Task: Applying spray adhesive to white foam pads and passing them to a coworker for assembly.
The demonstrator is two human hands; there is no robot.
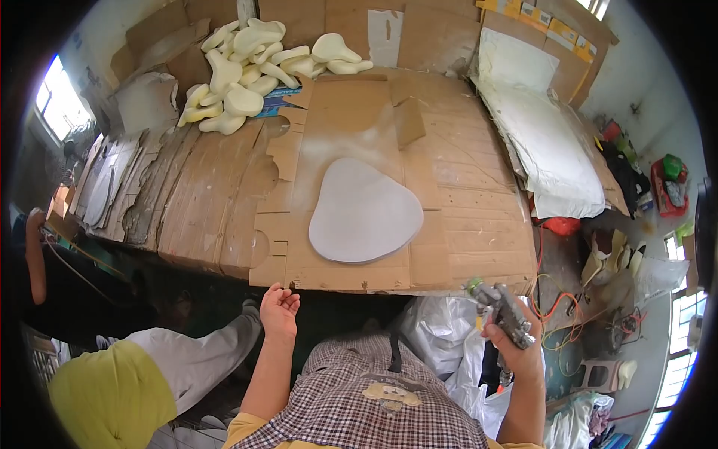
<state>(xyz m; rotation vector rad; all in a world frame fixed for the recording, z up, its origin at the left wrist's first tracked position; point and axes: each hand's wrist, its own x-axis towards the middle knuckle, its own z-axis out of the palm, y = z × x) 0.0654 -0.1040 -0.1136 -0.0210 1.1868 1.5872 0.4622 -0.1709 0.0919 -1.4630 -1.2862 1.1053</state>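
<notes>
My right hand (526, 350) is wrapped round the handle of a metal spray gun (510, 318), held past the table's front edge at the right. A pale grey, rounded-triangular flat piece (365, 213) lies on the cardboard sheet (348, 277) in the middle of the table, its narrower end toward the far side. My left hand (280, 310) hovers by the near edge of that cardboard, palm up with its fingers loosely bent and apart. I see nothing in it.
Cream saddle-shaped foam pads (243, 71) are heaped at the far left of the table. White sheeting (550, 150) covers a raised board on the right. An orange hose (552, 305) hangs at the right. Someone in a yellow-green top (112, 393) is close at my left.
</notes>
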